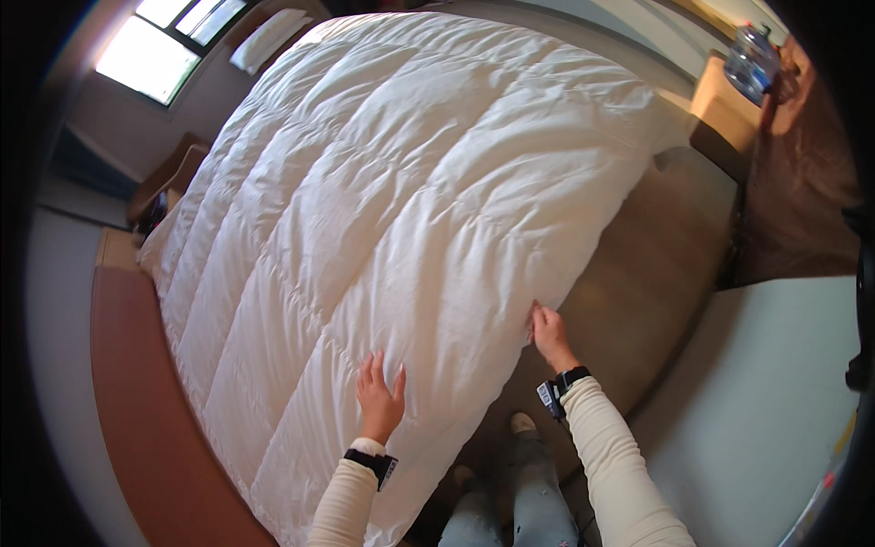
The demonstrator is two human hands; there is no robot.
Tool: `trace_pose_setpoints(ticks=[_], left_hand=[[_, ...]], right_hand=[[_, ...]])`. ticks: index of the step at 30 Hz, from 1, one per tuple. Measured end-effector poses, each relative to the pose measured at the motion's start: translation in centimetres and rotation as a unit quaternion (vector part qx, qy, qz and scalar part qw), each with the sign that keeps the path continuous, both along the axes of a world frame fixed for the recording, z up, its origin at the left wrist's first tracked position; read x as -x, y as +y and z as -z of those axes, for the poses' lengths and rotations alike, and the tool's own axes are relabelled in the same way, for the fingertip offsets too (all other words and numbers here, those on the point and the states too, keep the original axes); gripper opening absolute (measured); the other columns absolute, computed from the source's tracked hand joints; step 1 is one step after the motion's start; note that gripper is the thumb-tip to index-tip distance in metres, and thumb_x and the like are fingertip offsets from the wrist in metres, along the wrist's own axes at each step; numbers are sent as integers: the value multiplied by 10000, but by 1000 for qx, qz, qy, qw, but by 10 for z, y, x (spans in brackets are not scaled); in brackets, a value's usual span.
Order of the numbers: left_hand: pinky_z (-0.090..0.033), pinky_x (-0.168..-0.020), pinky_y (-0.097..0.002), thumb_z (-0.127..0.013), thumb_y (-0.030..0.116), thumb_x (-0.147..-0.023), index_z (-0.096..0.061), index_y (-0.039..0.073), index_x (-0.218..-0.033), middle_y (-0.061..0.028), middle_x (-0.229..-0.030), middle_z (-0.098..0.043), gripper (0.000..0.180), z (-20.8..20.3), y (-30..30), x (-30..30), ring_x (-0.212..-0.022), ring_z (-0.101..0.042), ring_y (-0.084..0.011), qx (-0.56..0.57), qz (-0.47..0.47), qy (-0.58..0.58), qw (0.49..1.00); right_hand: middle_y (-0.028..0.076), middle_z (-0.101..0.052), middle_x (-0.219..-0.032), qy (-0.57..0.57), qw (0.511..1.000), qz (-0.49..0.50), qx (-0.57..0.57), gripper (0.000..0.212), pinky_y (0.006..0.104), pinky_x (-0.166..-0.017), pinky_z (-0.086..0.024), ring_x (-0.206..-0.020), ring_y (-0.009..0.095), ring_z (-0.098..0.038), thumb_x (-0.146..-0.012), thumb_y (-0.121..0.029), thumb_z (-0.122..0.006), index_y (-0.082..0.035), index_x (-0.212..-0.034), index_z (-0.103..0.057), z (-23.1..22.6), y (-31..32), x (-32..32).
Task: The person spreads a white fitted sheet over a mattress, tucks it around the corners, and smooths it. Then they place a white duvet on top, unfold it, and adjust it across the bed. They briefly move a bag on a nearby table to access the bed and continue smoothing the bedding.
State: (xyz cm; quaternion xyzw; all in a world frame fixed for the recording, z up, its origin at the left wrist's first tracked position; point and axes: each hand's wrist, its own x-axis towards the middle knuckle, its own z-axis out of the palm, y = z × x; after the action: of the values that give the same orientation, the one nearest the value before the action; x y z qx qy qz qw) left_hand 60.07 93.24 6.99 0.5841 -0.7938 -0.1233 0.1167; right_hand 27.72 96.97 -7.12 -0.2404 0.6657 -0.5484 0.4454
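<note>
A puffy white quilted duvet (383, 219) spreads across the bed, its stitched channels running lengthwise and its surface wrinkled. My left hand (379, 394) lies on top of it near the close end, fingers stretched out and the thumb apart. At the duvet's right edge, my right hand (550, 334) has its fingers bent together on the border of the fabric. Part of that grip is hidden by the hand itself. Each wrist carries a black strap with a small tag over a cream sleeve. The bed under the duvet is covered.
A reddish-brown headboard (137, 392) runs along the left. Brown floor (652, 246) lies to the right, before a pale panel (756, 401). A large clear water bottle (752, 64) stands on a wooden cabinet (720, 105). Far left are a window (150, 55) and a white pillow-like item (267, 41).
</note>
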Motion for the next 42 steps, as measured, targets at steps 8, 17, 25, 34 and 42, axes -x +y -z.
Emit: trace_pose_setpoints(ticks=[8,17,25,34,42], left_hand=[[11,-1054,-703,-582,547,-841,-302,236,-1469,-132,-1569,-108,755,58,-42,180,-1439,-50,-391,-52,149,-78,984],[-72,-1102,-634,-709,401,-787,-567,234,-1266,-49,-1475,-368,527,30,-53,283,-1404,-240,-350,-54,352,54,933],[75,-966,-774,-577,625,-807,-369,252,-1435,-289,-1524,-93,759,64,-223,421,-1411,-58,-480,-101,197,-87,971],[9,-997,-770,-657,574,-772,-456,321,-1384,-158,-1493,-255,692,28,-214,501,-1398,-122,-462,-95,471,-97,872],[-20,-922,-818,-752,530,-703,-351,274,-1451,-203,-1560,-41,886,39,-336,810,-1406,51,-494,38,138,-59,988]], right_hand=[[63,-553,-552,-10,982,114,-149,415,318,-474,-468,-492,183,-596,-948,-340,-543,-30,-673,-512,-9,129,85],[98,-617,-933,-24,972,135,-191,676,319,-843,-460,-936,186,-582,-854,-628,-559,10,-1076,-546,-2,-28,245],[173,-616,-730,86,956,174,-220,675,368,-604,-472,-640,214,-579,-895,-621,-481,42,-893,-611,24,-193,359],[109,-604,-784,24,956,131,-260,565,365,-687,-470,-765,230,-602,-932,-598,-427,-54,-894,-575,28,-134,426],[81,-520,-1152,-343,903,241,-96,873,428,-880,-467,-1010,214,-538,-806,-774,-439,-160,-1409,-289,90,-215,660]])
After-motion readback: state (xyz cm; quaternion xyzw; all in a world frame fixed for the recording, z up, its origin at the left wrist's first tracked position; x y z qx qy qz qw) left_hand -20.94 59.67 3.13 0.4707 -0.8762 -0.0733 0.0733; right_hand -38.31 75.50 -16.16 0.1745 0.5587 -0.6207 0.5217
